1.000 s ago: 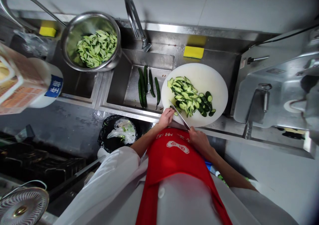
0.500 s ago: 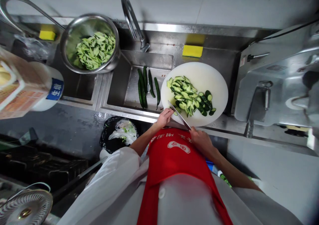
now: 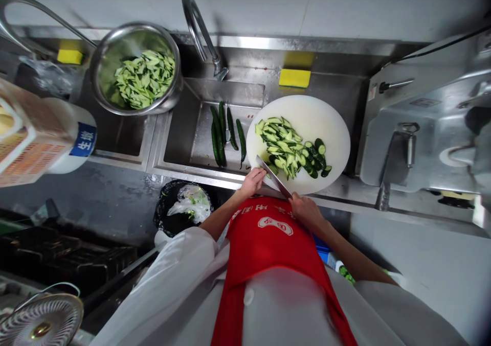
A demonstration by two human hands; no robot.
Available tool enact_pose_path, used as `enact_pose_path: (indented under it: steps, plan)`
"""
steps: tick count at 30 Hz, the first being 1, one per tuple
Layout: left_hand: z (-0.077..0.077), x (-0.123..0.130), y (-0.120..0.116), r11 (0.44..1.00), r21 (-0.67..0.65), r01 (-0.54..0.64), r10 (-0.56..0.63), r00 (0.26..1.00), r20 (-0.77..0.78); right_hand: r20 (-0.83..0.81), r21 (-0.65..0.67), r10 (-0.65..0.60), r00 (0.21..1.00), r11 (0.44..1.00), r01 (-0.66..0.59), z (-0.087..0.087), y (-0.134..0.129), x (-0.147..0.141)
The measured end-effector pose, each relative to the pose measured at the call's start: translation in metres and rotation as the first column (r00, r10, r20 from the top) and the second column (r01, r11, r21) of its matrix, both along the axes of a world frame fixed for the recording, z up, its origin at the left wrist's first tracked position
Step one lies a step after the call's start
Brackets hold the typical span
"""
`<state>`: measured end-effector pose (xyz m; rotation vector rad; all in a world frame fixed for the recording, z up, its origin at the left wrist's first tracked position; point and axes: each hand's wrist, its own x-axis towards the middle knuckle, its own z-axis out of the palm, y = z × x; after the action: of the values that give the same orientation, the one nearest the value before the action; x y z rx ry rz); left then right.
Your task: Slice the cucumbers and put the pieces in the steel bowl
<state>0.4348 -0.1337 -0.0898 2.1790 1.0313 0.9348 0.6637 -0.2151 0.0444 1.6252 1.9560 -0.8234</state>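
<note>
My right hand (image 3: 306, 212) is closed round the handle of a knife (image 3: 276, 181), whose blade slants up and left over the near edge of a round white cutting board (image 3: 333, 123). Beside the blade tip, my left hand (image 3: 253, 180) has its fingers pressed together at the board's edge; what they hold, if anything, is mostly hidden. Sliced cucumber (image 3: 283, 142) is heaped on the board's left and middle, with darker cucumber pieces (image 3: 315, 158) to its right. Several whole cucumbers (image 3: 219, 136) lie in the sink left of the board.
A steel bowl (image 3: 100, 83) of cut cucumber stands left of the faucet (image 3: 199, 26). A yellow sponge (image 3: 294, 78) lies behind the board. A black-lined bin (image 3: 163, 215) is below the counter, a basket (image 3: 30, 146) at far left, metal equipment (image 3: 433, 131) at right.
The knife has shifted very slightly left along with my right hand. My left hand stays at the board's edge. The view has moved a little.
</note>
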Motion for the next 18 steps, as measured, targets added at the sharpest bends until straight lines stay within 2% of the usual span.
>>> enact_pose_path:
  steps: [4, 7, 9, 12, 13, 14, 15, 16, 17, 18]
  plan:
    - [-0.001, 0.003, -0.004, 0.999, -0.05, -0.014, 0.013, 1.0, -0.014, 0.0, 0.018, -0.016, 1.0, 1.0, 0.016, -0.002, 0.01, -0.004]
    - [0.011, 0.003, -0.003, 0.995, -0.09, -0.043, 0.045, 0.999, 0.026, 0.012, 0.037, -0.047, 0.999, 0.998, 0.046, 0.008, 0.008, 0.003]
    - [0.032, 0.002, 0.008, 0.981, -0.094, -0.167, 0.176, 0.981, 0.088, 0.032, 0.053, -0.063, 0.998, 0.997, 0.061, 0.017, 0.003, 0.012]
    - [0.075, 0.011, 0.048, 0.881, -0.057, -0.469, 0.471, 0.858, 0.205, 0.009, 0.029, -0.018, 1.0, 0.999, 0.017, 0.027, -0.006, 0.021]
    - [0.088, 0.021, 0.064, 0.867, -0.036, -0.498, 0.492, 0.839, 0.231, -0.014, 0.016, 0.012, 1.0, 1.0, -0.011, 0.028, -0.008, 0.022]
    - [0.098, 0.035, 0.08, 0.9, -0.012, -0.435, 0.426, 0.876, 0.225, -0.036, 0.005, 0.04, 0.999, 0.999, -0.04, 0.029, -0.009, 0.022]
    - [0.105, 0.053, 0.093, 0.959, 0.018, -0.284, 0.275, 0.943, 0.187, -0.052, -0.005, 0.063, 0.997, 0.998, -0.063, 0.028, -0.01, 0.022]
    - [0.107, 0.073, 0.104, 0.997, 0.048, -0.068, 0.062, 0.991, 0.117, -0.06, -0.009, 0.076, 0.995, 0.997, -0.077, 0.027, -0.009, 0.02]
    - [0.106, 0.094, 0.11, 0.985, 0.059, 0.163, -0.164, 0.986, 0.021, -0.065, -0.007, 0.082, 0.995, 0.997, -0.082, 0.025, -0.009, 0.018]
    - [0.1, 0.114, 0.113, 0.936, 0.047, 0.348, -0.344, 0.935, -0.082, -0.068, -0.005, 0.078, 0.995, 0.997, -0.079, 0.023, -0.008, 0.015]
